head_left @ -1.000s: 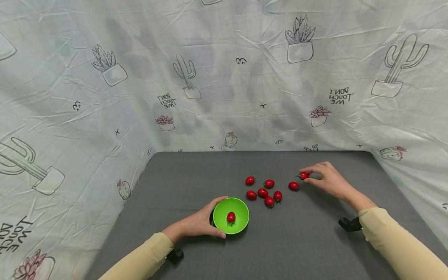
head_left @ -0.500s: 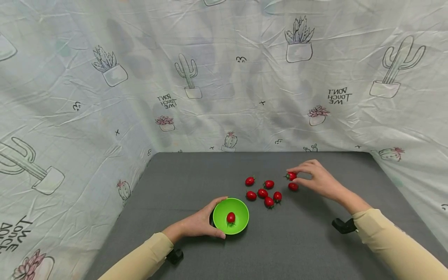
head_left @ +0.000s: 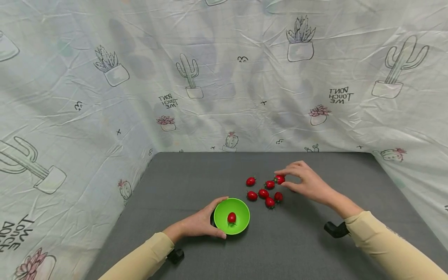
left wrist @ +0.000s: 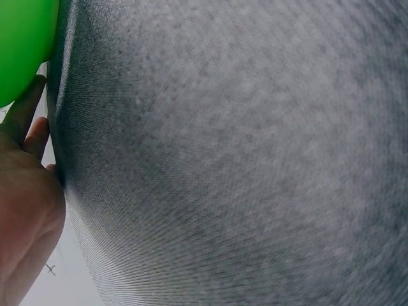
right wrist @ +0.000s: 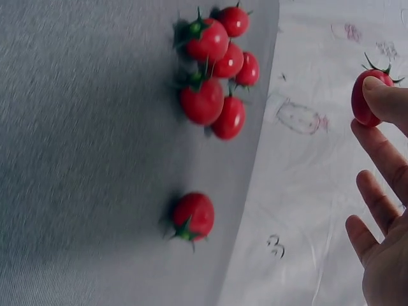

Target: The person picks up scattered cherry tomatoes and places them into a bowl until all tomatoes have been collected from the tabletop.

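My left hand [head_left: 201, 221] grips a small green bowl [head_left: 243, 219] by its left side, thumb at the near rim and fingers round the far side. One red cherry tomato [head_left: 231, 217] with a green stalk lies in the bowl. In the left wrist view only part of the bowl [left wrist: 22, 44] shows beside the fingers. Between thumb and index finger, my right hand [head_left: 309, 186] pinches another cherry tomato [right wrist: 359, 102], held above the table. Below and left of it several loose cherry tomatoes [head_left: 263, 193] lie in a cluster.
A lone cherry tomato [right wrist: 194, 215] lies apart from the cluster, mostly hidden under the right hand in the head view. The dark grey table [head_left: 189, 171] ends at a pale curtain [head_left: 217, 77] printed with cacti, at the back and both sides.
My right hand has moved left with the pinched cherry tomato, from the table's right part to above the cluster. The left hand and bowl have stayed in place.
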Demonstrator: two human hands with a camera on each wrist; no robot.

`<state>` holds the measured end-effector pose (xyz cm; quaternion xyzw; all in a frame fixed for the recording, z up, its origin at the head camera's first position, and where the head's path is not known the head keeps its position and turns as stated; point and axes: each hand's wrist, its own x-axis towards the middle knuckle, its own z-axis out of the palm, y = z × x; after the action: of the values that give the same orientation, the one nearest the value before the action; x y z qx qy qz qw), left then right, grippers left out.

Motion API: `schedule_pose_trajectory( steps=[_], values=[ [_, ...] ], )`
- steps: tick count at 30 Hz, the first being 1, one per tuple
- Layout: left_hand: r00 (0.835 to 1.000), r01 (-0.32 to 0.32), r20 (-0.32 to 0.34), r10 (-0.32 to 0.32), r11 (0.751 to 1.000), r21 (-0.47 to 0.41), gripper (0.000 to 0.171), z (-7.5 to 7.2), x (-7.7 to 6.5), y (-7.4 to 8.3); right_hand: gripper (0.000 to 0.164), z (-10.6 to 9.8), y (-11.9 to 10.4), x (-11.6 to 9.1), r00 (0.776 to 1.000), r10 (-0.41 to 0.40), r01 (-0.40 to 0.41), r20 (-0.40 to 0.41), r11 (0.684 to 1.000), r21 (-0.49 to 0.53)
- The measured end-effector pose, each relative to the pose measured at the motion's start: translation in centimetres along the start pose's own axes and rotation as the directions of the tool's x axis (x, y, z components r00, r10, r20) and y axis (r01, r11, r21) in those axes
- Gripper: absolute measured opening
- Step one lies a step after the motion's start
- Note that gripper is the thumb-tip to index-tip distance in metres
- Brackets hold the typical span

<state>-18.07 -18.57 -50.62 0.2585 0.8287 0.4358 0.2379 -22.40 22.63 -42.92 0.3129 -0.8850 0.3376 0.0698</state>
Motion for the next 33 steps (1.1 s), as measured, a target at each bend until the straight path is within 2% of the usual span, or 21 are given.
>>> schedule_pose_trajectory(
  steps=[10, 24, 33],
  values=[
    [1.0, 0.015, -0.003, -0.015, 1.0, -0.009, 0.11, -0.1, 0.1, 0.5, 0.034, 1.3, -1.7, 1.2, 0.998, -0.058, 0.057, 0.024, 0.997, 0.052],
    [1.0, 0.011, -0.003, -0.011, 1.0, -0.004, 0.112, -0.1, 0.2, 0.3, 0.032, 3.3, -3.4, 2.5, 0.987, -0.147, 0.138, 0.061, 0.982, 0.129],
    [1.0, 0.02, 0.007, -0.02, 0.999, -0.037, 0.109, -0.2, 0.1, 0.2, 0.032, 4.5, -4.5, 3.3, 0.974, -0.171, 0.145, 0.148, 0.974, 0.175]
  ],
)
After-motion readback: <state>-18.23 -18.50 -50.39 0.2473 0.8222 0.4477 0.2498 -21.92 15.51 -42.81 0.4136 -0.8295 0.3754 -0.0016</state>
